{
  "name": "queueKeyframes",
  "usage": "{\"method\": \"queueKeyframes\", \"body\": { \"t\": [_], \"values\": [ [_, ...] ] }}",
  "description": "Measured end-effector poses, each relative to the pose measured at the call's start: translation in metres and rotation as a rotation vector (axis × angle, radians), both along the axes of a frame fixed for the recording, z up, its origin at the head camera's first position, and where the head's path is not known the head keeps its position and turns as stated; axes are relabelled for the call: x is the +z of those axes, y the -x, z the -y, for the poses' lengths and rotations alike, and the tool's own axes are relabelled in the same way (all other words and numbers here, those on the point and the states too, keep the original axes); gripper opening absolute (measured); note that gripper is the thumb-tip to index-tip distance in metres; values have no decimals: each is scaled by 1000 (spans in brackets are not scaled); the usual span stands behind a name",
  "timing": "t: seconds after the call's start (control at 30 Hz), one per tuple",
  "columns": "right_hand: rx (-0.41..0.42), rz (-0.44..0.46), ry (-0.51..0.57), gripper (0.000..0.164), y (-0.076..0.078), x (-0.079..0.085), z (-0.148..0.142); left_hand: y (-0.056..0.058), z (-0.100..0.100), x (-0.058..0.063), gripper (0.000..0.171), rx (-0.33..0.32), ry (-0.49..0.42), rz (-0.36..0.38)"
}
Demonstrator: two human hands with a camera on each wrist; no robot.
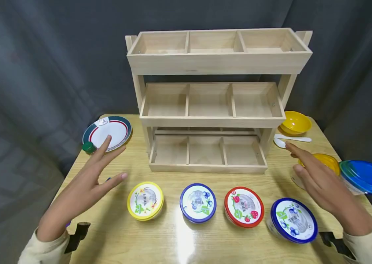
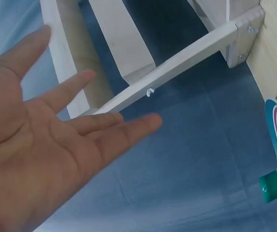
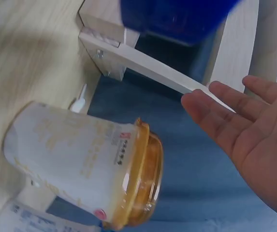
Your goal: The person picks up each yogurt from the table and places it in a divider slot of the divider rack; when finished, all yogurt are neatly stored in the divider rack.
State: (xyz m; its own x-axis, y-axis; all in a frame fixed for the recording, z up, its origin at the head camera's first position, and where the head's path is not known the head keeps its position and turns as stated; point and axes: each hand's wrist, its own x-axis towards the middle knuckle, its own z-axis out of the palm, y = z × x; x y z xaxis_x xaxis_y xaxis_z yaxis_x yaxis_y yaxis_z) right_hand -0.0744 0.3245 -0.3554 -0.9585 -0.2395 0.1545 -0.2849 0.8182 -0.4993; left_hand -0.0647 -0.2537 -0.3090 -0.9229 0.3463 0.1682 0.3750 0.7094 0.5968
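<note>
My left hand hovers over the table's left side with fingers spread, holding nothing. Close beyond its fingers are a plate with a dark rim and a small bottle with a green cap. On the right, my empty right hand is held up, fingers extended. It partly hides a white tub with an amber lid. Four round tubs stand in a row between the hands: yellow-lidded, blue-lidded, red-lidded and dark-blue-lidded.
A three-tier wooden rack, each tier divided into three compartments, stands at the back. To its right are a yellow bowl and white spoons. A tub with a bright blue lid sits by the right edge. Dark curtains hang behind.
</note>
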Motion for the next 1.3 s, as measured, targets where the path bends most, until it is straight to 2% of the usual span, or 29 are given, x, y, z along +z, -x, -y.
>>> {"method": "queueKeyframes", "body": {
  "t": [0.17,0.27,0.33,0.53,0.8,0.97,1.13,1.3],
  "values": [
    [7,78,32,67,7,-7,0,-1,2,-7,78,-73,-2,-81],
    [27,95,55,67,12,-11,-2,-2,1,-11,76,-92,2,-92],
    [42,105,70,65,14,-13,-3,-4,-1,-14,73,-100,-5,-62],
    [86,124,82,65,20,-17,-9,-10,-8,-22,65,-93,-15,102],
    [86,210,77,63,26,-29,-11,-10,-6,-33,66,-123,-34,144],
    [97,194,100,57,24,-39,-13,-7,1,-48,68,-163,-69,177],
    [104,193,157,56,26,-47,-9,-13,9,-62,71,-249,-45,163],
    [97,170,192,59,31,-54,-8,-16,10,-71,69,-310,-147,247]
  ]
}}
